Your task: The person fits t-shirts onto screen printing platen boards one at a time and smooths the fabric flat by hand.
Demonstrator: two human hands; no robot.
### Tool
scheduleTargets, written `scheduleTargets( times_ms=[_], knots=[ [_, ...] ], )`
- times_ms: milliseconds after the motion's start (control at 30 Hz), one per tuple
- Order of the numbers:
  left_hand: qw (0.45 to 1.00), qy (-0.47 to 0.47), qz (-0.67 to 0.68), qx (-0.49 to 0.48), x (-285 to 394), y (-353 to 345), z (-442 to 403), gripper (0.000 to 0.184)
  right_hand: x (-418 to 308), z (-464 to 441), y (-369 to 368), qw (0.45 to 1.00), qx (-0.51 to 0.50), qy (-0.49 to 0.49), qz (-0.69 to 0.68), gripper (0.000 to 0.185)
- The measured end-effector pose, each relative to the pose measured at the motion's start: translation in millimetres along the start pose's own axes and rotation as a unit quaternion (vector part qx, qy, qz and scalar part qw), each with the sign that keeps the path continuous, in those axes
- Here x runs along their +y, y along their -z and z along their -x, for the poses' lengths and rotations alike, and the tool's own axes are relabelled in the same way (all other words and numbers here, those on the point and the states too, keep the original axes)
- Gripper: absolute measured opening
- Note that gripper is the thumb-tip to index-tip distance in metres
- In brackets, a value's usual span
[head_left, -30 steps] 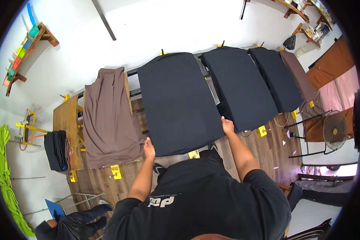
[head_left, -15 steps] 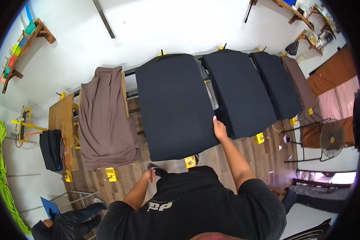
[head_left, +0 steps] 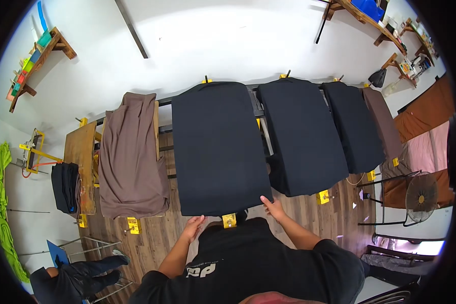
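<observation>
A black cloth lies smooth over the board directly in front of me. My left hand is at its lower left corner, fingers closed near the hem. At the lower right corner my right hand has its thumb up against the cloth edge, the other fingers partly hidden. Under the near end of the board, between my hands, sits a yellow clamp. To the left a wrinkled brown cloth covers another board. Another black cloth is stretched on the board to the right.
Further right are a third black cloth, a brown cloth and a fan. A bare wooden board with folded black fabric stands left. Another person is at the lower left. Shelves hang on the wall.
My left hand left the cloth's left side, dropped lower, then came up to the near left corner. My right hand slid down the right edge to the near corner.
</observation>
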State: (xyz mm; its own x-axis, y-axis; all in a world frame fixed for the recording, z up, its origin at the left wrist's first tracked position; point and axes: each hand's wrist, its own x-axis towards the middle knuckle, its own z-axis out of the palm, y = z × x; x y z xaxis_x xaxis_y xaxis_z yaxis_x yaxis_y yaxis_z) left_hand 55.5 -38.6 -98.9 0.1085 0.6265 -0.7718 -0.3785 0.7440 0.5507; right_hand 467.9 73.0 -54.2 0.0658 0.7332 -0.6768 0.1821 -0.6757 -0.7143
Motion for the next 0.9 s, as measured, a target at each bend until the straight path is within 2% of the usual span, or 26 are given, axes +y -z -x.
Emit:
scheduleTargets(
  times_ms=[33,67,133,167,200,300,367,400,433,500,533,567,633,667,733,800,833,867,900],
  knots=[
    [1.0,0.008,0.004,0.016,3.7,3.6,-3.6,0.025,-0.8,4.1,5.2,0.994,-0.06,-0.087,-0.028,0.064],
    [1.0,0.005,0.003,0.015,7.2,8.0,-3.8,0.025,-1.0,9.3,1.9,0.993,-0.041,-0.105,-0.02,0.068],
    [0.998,-0.004,0.054,0.014,4.5,20.2,-11.9,0.016,-5.6,10.8,-3.2,0.995,-0.039,-0.076,-0.041,0.069],
    [0.997,0.018,0.076,-0.027,3.6,30.8,-16.6,0.013,-5.2,10.9,-3.6,0.996,-0.037,-0.055,-0.062,0.069],
    [0.997,0.017,0.076,-0.028,8.6,32.1,-15.4,0.013,-2.7,6.4,-2.8,0.996,-0.049,-0.044,-0.056,0.067],
    [0.996,0.033,0.055,-0.059,22.1,25.8,-13.1,0.017,2.4,4.7,2.3,0.993,-0.081,-0.022,-0.084,0.061],
    [0.999,0.028,0.017,-0.013,27.1,23.5,-14.9,0.02,4.8,7.2,8.0,0.992,-0.091,-0.022,-0.079,0.059],
    [0.998,0.047,-0.033,-0.001,25.4,29.8,-19.8,0.039,0.3,5.7,8.0,0.992,-0.104,-0.017,-0.076,0.056],
    [0.998,0.044,-0.033,0.0,35.5,23.5,-15.0,0.039,-2.7,4.2,8.7,0.991,-0.106,-0.014,-0.076,0.056],
    [0.993,-0.024,-0.113,0.024,48.3,9.3,-3.4,0.062,-2.9,4.1,15.5,0.99,-0.126,-0.03,-0.053,0.055],
    [0.989,-0.001,-0.148,0.015,53.6,10.8,-3.3,0.08,-3.5,-0.4,20.8,0.987,-0.151,-0.052,-0.035,0.047],
    [0.989,0.001,-0.147,0.016,58.1,8.3,-0.7,0.08,-2.0,-3.2,23.2,0.986,-0.152,-0.054,-0.034,0.047],
    [0.982,-0.014,-0.186,0.034,53.0,12.4,-8.0,0.064,-1.3,-7.7,28.5,0.982,-0.172,-0.072,-0.026,0.046],
    [0.982,-0.014,-0.185,0.033,48.2,17.3,-13.0,0.064,-1.4,-10.5,30.8,0.982,-0.172,-0.072,-0.025,0.046],
    [0.949,0.06,-0.31,-0.023,53.6,17.0,-12.8,0.042,0.7,-16.0,31.8,0.974,-0.196,-0.11,-0.011,0.043],
    [0.815,0.111,-0.554,-0.125,63.5,23.6,1.1,0.059,-0.1,-14.8,35.2,0.974,-0.207,-0.089,-0.006,0.05],
    [0.722,0.116,-0.657,-0.182,71.8,25.4,4.5,0.069,-11.4,-11.7,36.3,0.967,-0.22,-0.114,0.055,0.055],
    [0.636,0.154,-0.737,-0.168,75.9,23.3,7.2,0.074,-22.4,-8.0,38.0,0.955,-0.233,-0.14,0.115,0.061],
    [0.636,0.158,-0.736,-0.171,86.3,19.4,14.8,0.074,-35.8,-11.2,40.7,0.921,-0.261,-0.186,0.222,0.074]
  ],
)
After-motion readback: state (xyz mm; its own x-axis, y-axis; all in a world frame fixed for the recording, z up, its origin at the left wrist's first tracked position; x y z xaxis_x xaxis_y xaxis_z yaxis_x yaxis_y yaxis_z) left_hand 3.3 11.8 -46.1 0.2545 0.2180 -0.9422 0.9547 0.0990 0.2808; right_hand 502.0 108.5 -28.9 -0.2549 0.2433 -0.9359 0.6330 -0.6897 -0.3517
